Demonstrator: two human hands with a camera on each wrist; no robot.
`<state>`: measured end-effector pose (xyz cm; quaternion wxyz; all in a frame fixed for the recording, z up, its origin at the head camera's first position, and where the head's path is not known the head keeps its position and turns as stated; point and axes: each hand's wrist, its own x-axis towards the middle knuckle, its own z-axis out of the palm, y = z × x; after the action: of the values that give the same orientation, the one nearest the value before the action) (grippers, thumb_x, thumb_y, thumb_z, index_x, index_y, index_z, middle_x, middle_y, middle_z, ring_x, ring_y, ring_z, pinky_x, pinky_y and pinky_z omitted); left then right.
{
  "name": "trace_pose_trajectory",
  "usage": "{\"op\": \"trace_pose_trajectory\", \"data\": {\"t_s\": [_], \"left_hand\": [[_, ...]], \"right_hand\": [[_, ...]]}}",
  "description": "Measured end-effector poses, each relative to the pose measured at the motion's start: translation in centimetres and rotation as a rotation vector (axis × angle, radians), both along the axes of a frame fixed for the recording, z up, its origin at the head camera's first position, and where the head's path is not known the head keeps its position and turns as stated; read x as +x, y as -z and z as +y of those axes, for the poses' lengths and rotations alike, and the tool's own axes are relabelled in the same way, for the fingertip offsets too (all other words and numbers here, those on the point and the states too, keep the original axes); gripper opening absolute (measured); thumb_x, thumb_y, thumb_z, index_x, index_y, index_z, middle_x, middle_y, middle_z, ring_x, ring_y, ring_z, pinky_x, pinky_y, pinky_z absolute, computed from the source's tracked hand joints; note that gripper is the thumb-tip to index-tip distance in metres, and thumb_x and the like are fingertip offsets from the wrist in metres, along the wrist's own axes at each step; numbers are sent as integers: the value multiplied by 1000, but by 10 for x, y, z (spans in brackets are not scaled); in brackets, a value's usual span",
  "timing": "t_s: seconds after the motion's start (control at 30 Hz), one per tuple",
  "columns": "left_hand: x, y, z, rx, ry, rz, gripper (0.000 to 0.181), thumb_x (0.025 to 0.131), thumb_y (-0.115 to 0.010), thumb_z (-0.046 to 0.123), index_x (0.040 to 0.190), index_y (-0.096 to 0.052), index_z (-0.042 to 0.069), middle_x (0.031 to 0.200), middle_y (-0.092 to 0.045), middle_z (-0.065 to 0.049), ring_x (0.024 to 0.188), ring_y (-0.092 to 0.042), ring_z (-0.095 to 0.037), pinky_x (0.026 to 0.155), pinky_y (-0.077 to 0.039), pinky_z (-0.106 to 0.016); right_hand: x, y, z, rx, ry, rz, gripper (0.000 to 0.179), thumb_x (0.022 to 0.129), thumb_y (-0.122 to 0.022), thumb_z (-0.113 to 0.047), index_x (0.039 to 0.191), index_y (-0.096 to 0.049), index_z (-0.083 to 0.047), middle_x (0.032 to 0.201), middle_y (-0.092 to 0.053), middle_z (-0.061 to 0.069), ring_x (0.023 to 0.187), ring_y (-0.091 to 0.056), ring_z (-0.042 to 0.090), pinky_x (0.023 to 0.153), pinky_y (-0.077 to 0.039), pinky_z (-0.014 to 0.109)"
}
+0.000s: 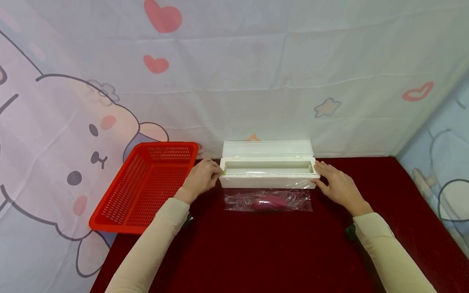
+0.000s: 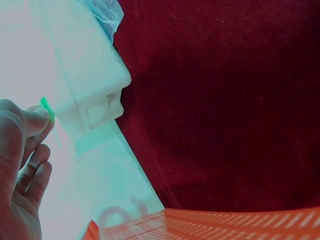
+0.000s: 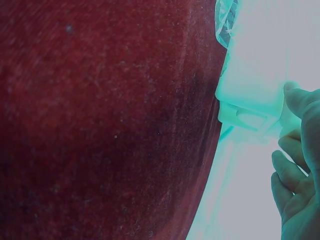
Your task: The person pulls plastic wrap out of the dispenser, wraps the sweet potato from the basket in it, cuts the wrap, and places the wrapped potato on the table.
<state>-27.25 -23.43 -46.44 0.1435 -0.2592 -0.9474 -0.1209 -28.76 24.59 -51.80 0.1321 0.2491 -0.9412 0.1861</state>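
A white cling film dispenser stands at the back of the table, its clear lid raised. Inside lies a film roll, and film stretches over the front edge. At the left end, my left hand pinches a small green slide cutter between thumb and finger. My right hand grips the dispenser's right end, thumb at the front corner and fingers on the end. In front, a sheet of clear film covers a long, pinkish-purple object.
A red perforated plastic basket stands to the left, close to my left forearm. Dark red cloth covers the table. A printed fabric backdrop hangs right behind the dispenser and continues along the right side.
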Motion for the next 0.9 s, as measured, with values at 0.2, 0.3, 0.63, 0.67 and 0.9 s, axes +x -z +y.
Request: {"op": "trace_pose_trajectory", "data": {"t_s": [0.2,0.3,0.63,0.67,0.9], "left_hand": [[2,2,-1,18,-11,17,16,96,-75,5,105,-87,11,106,-82,-5,105,-69,-25,92,-61,-39],[2,3,0,23,-18,18,16,95,-75,5,104,-87,12,105,-82,-5,105,-69,-25,92,-61,-39],[2,-1,4,-3,-54,14,15,95,-75,5,102,-87,12,101,-82,-3,103,-68,-25,92,-60,-39],[2,-2,4,-3,-55,11,15,95,-75,5,102,-87,11,100,-82,-3,103,-68,-25,92,-60,-39],[2,-3,7,4,-42,15,12,94,-75,4,100,-85,8,100,-82,-5,103,-67,-26,93,-59,-38]], "right_hand": [[-1,1,-1,-5,2,-20,63,101,-76,-28,153,-54,2,157,-53,24,140,-54,52,109,-48,67],[0,1,0,-21,-11,-26,64,102,-75,-29,153,-54,2,158,-52,24,141,-53,51,109,-48,67],[0,-10,-7,-117,-35,-39,59,99,-78,-26,149,-60,1,154,-57,25,146,-50,48,106,-48,69],[-1,-11,-8,-123,-39,-30,57,99,-78,-25,146,-62,1,153,-58,26,145,-51,48,106,-48,68],[-3,-11,-17,-164,-87,24,38,96,-81,-16,127,-74,4,140,-67,27,139,-57,48,103,-52,65]]}}
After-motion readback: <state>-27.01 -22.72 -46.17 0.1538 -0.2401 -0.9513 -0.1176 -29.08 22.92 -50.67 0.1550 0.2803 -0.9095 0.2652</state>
